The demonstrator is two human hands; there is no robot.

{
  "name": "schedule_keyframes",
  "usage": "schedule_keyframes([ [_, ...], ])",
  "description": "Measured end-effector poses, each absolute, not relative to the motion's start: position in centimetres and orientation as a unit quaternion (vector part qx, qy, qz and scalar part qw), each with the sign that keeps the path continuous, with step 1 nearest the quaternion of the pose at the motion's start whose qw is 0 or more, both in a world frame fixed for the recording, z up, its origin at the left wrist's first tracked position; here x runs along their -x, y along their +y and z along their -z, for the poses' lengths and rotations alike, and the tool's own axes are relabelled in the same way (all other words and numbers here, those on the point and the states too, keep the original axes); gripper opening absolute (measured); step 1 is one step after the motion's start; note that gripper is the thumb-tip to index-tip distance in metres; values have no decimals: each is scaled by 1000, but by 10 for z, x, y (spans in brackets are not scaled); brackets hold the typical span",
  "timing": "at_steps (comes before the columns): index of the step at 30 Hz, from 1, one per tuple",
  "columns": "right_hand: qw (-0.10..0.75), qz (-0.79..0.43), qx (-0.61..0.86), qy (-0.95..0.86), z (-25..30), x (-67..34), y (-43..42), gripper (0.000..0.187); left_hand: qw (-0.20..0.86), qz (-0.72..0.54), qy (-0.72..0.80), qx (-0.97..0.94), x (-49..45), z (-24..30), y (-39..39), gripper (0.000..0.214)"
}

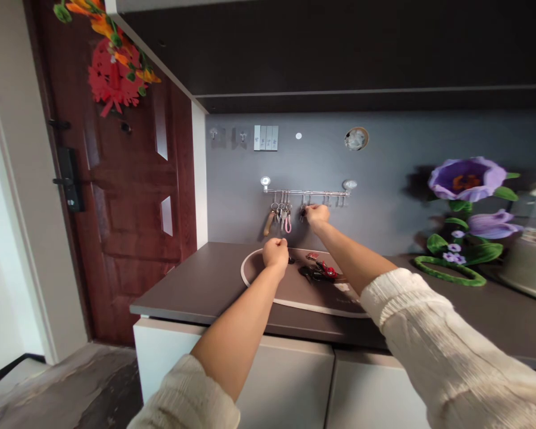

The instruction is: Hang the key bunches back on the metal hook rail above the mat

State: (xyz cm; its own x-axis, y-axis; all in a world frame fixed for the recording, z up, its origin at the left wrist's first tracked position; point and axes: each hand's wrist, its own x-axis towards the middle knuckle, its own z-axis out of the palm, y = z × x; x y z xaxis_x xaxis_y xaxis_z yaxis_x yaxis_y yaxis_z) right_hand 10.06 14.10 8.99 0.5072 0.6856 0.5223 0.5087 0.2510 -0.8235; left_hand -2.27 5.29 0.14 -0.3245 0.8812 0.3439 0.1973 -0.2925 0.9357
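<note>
My right hand (317,214) is raised to the metal hook rail (308,192) on the grey wall, its fingers pinched on a dark key (302,212) hanging from a hook. My left hand (276,252) hovers closed above the oval mat (295,292) on the dark countertop; something small and dark shows at its fingertips. Several keys with a brown fob and a pink loop (280,215) hang from the left hooks of the rail. More keys with red tags (319,271) lie on the mat between my arms.
A brown door (129,179) with a red ornament stands at left. A purple artificial flower (467,214) sits at the right of the countertop (192,286), beside a grey pot (529,262). White cabinet fronts (295,375) lie below. Dark cupboards hang overhead.
</note>
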Motion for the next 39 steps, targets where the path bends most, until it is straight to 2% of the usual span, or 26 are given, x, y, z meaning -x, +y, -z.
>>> schedule_keyframes([
  [5, 604, -72, 611, -507, -86, -102, 129, 17, 228, -608, 551, -524, 30, 0, 52, 22],
  [11, 613, -136, 563, -537, -71, -100, 95, 16, 171, -560, 586, -560, 37, -6, 45, 24],
  [16, 570, -147, 540, -602, -45, -103, 59, 18, 151, -527, 583, -599, 39, -6, 40, 17],
  [20, 498, -102, 560, -654, -28, -110, 31, 16, 115, -497, 565, -648, 39, -1, 40, 10],
  [28, 368, 7, 577, -729, -13, -124, 4, 20, 33, -365, 583, -725, 39, 6, 44, 25],
  [39, 296, 62, 592, -747, -9, -119, 7, 22, 41, -311, 602, -734, 40, 7, 48, 18],
])
